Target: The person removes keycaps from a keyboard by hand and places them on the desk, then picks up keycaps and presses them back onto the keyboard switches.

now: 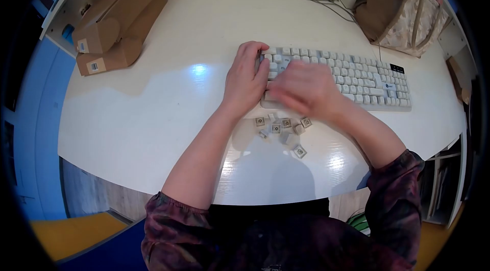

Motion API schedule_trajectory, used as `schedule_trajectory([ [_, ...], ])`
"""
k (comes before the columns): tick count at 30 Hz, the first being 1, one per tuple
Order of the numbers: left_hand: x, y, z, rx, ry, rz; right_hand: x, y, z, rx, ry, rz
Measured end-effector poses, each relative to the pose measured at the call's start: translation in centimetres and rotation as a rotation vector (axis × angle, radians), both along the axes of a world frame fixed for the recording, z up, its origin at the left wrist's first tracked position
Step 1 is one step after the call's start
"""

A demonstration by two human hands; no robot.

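Head view: left hand (247, 78) wide against keyboard (360, 79), blurred right hand (305, 88) over it, grip unclear, keycaps (276, 128) near

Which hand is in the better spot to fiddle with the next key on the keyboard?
Probably the right hand: it hovers or works over the keys near the keyboard's left end, though it's blurry. The left hand is at the left edge, maybe steadying it.

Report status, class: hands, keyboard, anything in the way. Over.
Left hand at keyboard's left end. Right hand over left-side keys, blurred, grip unclear. Loose keycaps near the keyboard's front edge; seemingly not blocking. Over.
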State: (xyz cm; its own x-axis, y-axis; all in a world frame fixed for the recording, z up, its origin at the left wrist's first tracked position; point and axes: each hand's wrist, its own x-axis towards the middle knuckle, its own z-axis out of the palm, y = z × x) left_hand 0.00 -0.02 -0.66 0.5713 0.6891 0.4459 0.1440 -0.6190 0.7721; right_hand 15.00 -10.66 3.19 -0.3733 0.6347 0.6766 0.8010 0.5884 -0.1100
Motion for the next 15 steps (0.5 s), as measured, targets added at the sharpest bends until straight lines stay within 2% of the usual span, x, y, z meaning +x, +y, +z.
schedule_trajectory([
  [3, 0.1, 0.0, 0.0, -0.022, 0.007, 0.0, 2.0, 1.5, 0.5, 0.024, 0.093, -0.227],
  [6, 0.0, -0.1, 0.4, -0.089, 0.033, -0.011, 2.9, 1.7, -0.3, -0.158, 0.179, -0.328],
  [15, 0.0, -0.1, 0.5, -0.083, 0.043, -0.013, 3.4, 3.1, 0.4, -0.405, 0.067, -0.36],
])
